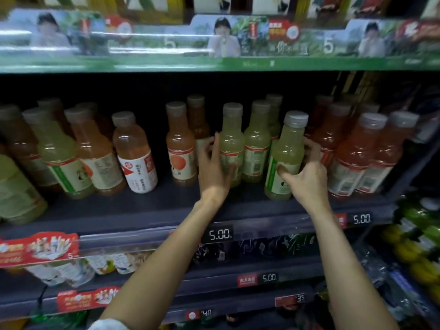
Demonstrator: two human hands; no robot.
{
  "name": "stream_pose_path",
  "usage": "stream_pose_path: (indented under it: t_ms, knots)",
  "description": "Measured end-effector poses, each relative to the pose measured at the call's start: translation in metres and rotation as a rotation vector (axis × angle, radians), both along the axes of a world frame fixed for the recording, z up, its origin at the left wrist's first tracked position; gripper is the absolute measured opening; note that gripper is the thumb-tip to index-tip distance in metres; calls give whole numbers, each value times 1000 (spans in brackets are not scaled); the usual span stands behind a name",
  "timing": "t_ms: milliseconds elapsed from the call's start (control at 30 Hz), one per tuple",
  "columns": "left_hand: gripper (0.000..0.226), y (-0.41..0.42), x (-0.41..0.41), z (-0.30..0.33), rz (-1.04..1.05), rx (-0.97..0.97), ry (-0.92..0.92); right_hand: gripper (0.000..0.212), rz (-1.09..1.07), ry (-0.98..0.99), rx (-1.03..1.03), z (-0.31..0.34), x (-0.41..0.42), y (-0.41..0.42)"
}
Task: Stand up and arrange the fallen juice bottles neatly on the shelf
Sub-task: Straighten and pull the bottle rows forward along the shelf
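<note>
Both my forearms reach up from the bottom edge toward the dark shelf [142,210]. I see my right hand [307,179] curled round a pale green juice bottle [285,156], upright near the front lip. My left hand [214,167] lies with fingers straight against a second green bottle [232,144]. Bare shelf shows between the orange bottle [181,148] and the white-labelled bottle [135,153]. Price tags [220,234] line the rail.

On the dark shelf [147,210], juice bottles with grey caps stand upright. 2 pale green bottles [232,144] sit at centre; at their 3 o'clock, another green bottle [287,156] stands further forward; at 9 o'clock, orange bottles [178,144].
</note>
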State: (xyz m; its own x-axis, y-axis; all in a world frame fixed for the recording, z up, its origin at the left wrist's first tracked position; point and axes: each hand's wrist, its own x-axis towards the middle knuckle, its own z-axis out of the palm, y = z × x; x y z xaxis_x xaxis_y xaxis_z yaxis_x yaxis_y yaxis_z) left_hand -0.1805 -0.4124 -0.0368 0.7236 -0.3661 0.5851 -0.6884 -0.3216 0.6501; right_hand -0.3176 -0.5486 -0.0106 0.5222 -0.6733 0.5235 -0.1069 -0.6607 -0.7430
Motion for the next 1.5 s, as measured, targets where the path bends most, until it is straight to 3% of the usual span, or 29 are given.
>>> stream_pose_path:
  t_ms: [100, 233, 300, 433, 533, 633, 733, 867, 1000, 1067, 1133, 1233, 1367, 1500]
  knots:
    - [76, -8, 5, 2, 147, 89, -55, 71, -75, 86, -119, 0, 2, -10]
    - [72, -15, 10, 3, 148, 105, -84, 76, -78, 183, -143, -1, 5, -14]
    - [71, -20, 15, -1, 105, 93, -73, 76, -59, 121, -98, -3, 5, -10]
    - [72, -31, 25, -9, -133, 7, 119, 79, -22, 18, -22, -8, 4, -6]
    - [68, -30, 26, -5, -320, -61, 271, 83, 23, 48, -20, -13, 7, -10]
    - [82, -21, 23, -1, -285, 45, 286, 86, -8, 156, -97, -14, 4, -6]
    - [75, 2, 4, 9, -254, 98, 208, 71, -107, 123, -208, -16, -9, 15]
    - [43, 66, -29, 21, -115, 100, -29, 35, -81, 55, -433, -23, -5, 53]
    - [24, 152, -30, 25, 71, 168, -477, 25, 267, 62, -440, -17, 20, 107]
    - [23, 202, -15, 23, 192, 118, -584, 22, 471, 129, -383, -13, 39, 143]
    - [31, 245, 8, 17, 368, 51, -563, 22, 609, 155, -353, -9, 58, 176]
    - [62, 313, 50, 14, 549, 17, -356, 32, 695, 125, -333, -4, 95, 240]
    - [94, 358, 94, 23, 527, 119, -202, 39, 548, 119, -351, 11, 147, 305]
    - [105, 358, 114, 28, 538, 262, -311, 57, 380, 95, -383, 33, 193, 343]
